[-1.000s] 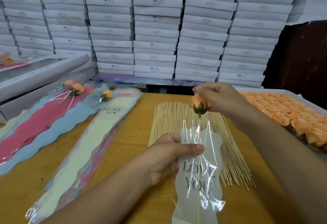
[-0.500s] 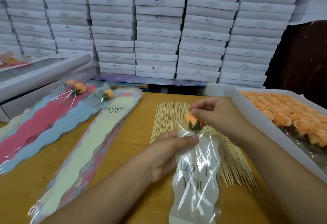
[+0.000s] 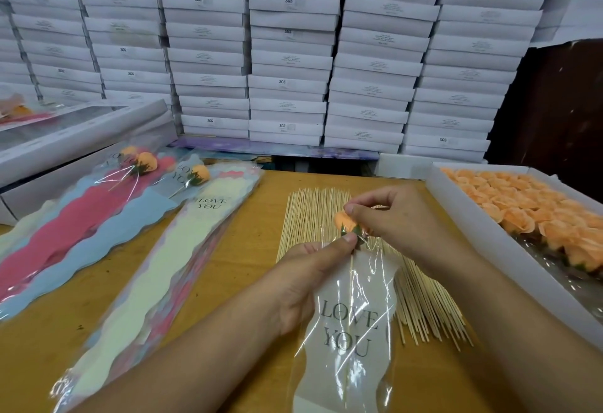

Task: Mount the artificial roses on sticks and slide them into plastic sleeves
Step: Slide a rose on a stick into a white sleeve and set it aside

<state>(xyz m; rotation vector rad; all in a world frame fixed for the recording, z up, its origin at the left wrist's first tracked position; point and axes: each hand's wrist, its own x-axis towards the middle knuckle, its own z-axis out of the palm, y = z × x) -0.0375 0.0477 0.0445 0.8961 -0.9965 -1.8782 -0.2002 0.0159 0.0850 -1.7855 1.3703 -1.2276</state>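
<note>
One peach rose (image 3: 345,221) w/ green calyx sits at mouth of clear sleeve (image 3: 350,321), above sticks (image 3: 313,213) on table (image 3: 254,243). Stick inside sleeve thin, partly lost in glare; sleeve bottom cut off by frame edge. Sleeve print: "LOVE YOU". Right hand (image 3: 388,217) fingertips pinch rose top. Left hand (image 3: 303,279) thumb + fingers pinch sleeve rim; fingers under film hidden. Tray (image 3: 470,217) of peach roses at right. Box stack (image 3: 287,54) labels "SGS", rest illegible.

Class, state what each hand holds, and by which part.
Left hand pinches the clear plastic "LOVE YOU" sleeve at its top opening; right hand pinches the orange artificial rose by its head.
</note>
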